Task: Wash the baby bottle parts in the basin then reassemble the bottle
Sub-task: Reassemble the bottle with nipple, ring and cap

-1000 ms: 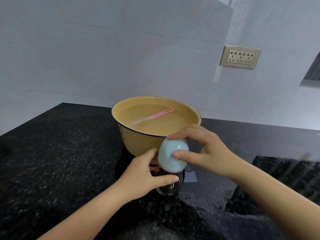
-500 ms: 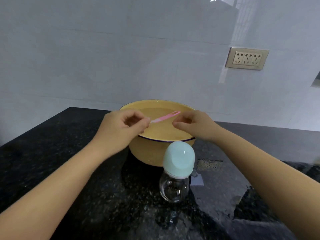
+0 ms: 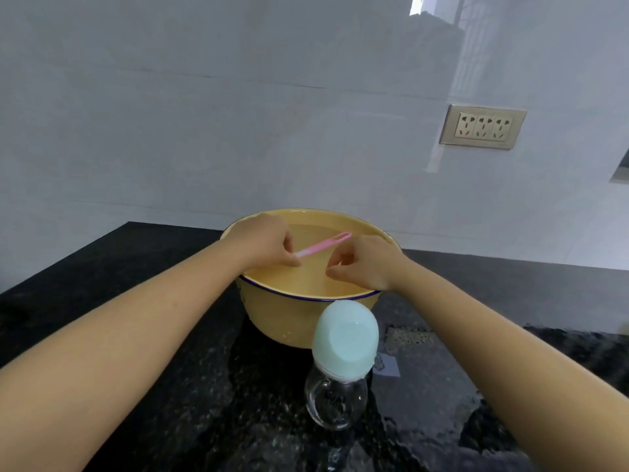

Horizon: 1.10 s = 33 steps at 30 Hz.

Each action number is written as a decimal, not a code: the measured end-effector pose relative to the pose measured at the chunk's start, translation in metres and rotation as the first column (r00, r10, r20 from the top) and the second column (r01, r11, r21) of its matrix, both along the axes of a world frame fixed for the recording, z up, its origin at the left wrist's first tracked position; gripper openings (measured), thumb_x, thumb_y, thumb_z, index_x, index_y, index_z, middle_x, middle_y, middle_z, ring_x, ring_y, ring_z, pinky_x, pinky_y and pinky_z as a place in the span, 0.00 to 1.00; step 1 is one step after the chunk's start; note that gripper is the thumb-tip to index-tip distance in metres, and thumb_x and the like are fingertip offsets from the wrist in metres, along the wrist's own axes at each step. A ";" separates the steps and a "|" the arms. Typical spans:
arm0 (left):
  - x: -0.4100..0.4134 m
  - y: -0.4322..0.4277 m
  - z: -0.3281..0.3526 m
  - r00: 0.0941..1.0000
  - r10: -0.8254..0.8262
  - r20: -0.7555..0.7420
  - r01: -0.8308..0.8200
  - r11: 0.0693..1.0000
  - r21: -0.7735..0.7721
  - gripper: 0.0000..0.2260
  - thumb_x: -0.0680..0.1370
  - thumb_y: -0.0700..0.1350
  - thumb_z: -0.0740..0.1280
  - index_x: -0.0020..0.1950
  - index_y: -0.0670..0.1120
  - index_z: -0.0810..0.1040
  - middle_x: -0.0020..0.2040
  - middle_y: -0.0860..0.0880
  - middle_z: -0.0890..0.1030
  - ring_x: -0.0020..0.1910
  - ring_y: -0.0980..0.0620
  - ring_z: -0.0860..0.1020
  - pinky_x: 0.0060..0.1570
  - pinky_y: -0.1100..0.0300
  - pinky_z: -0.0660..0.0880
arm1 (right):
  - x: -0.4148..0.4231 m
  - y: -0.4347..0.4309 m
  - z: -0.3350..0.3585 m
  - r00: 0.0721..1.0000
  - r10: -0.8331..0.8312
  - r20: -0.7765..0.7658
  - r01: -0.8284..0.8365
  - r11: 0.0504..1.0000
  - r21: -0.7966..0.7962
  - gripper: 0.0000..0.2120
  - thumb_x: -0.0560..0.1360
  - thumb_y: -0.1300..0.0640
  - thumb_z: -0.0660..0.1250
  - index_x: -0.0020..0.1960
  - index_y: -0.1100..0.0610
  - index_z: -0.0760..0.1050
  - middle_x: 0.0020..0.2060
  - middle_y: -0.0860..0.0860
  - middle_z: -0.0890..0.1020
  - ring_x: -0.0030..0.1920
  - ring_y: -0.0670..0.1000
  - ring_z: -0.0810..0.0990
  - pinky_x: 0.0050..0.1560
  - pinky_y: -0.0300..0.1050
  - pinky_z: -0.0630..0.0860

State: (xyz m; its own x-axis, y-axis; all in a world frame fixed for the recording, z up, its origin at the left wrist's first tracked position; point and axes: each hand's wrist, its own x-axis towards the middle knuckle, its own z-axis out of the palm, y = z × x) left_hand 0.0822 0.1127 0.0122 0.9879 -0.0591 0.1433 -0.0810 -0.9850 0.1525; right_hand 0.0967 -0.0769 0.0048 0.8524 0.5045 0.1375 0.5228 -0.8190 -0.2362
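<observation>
From the head view, we see the yellow basin (image 3: pixel 292 321) of water on the black desk (image 3: pixel 163 396). Both hands hover over it. Our left hand (image 3: pixel 267 243) curls beside the pale end of the pink brush (image 3: pixel 323 245); we cannot tell whether it pinches it. Our right hand (image 3: pixel 366 264) is loosely curled, holding nothing. The bottle (image 3: pixel 335 401) stands capped in pale blue, just in front of the basin.

Head view, forward and down (close) over the basin (image 3: pixel 272 311)
</observation>
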 end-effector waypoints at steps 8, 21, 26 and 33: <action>0.018 -0.006 0.004 0.958 -0.046 -0.284 0.064 0.997 0.052 0.07 0.74 0.44 0.67 0.52 0.47 0.80 0.51 0.48 0.81 0.49 0.48 0.79 0.49 0.56 0.78 | 0.003 -0.001 -0.003 1.000 -0.023 -0.015 0.024 0.999 0.042 0.07 0.72 0.47 0.64 0.44 0.47 0.80 0.44 0.44 0.80 0.47 0.47 0.77 0.48 0.45 0.75; -0.001 -0.015 0.010 0.990 -0.072 -0.124 -0.067 0.533 -0.843 0.04 0.77 0.38 0.64 0.47 0.46 0.76 0.40 0.49 0.79 0.35 0.57 0.78 0.27 0.66 0.76 | 0.002 -0.002 0.000 0.999 0.043 0.014 -0.044 0.987 0.156 0.20 0.80 0.45 0.53 0.69 0.51 0.68 0.64 0.50 0.77 0.64 0.51 0.73 0.62 0.44 0.67; -0.005 -0.030 0.019 0.995 -0.092 -0.043 -0.021 0.232 -0.972 0.06 0.78 0.38 0.65 0.54 0.42 0.76 0.43 0.46 0.80 0.38 0.53 0.82 0.37 0.61 0.81 | 0.000 0.004 0.015 0.960 0.201 -0.195 -0.033 0.772 0.634 0.22 0.81 0.44 0.52 0.73 0.49 0.62 0.65 0.47 0.73 0.64 0.46 0.73 0.66 0.45 0.68; -0.005 -0.038 0.026 0.999 -0.019 0.032 0.033 0.085 -0.996 0.08 0.79 0.41 0.63 0.54 0.38 0.76 0.45 0.43 0.79 0.39 0.48 0.82 0.38 0.61 0.81 | -0.003 0.028 0.016 0.880 0.380 -0.284 -0.014 0.619 0.785 0.19 0.82 0.45 0.49 0.68 0.55 0.64 0.39 0.47 0.80 0.32 0.48 0.78 0.33 0.48 0.79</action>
State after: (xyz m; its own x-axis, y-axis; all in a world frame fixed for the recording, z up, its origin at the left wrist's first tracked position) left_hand 0.0768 0.0747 0.0384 0.9876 0.1186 0.1026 -0.1114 0.0696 0.9913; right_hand 0.0934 -0.0489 0.0205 0.8083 0.5423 0.2294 0.3596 -0.1461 -0.9216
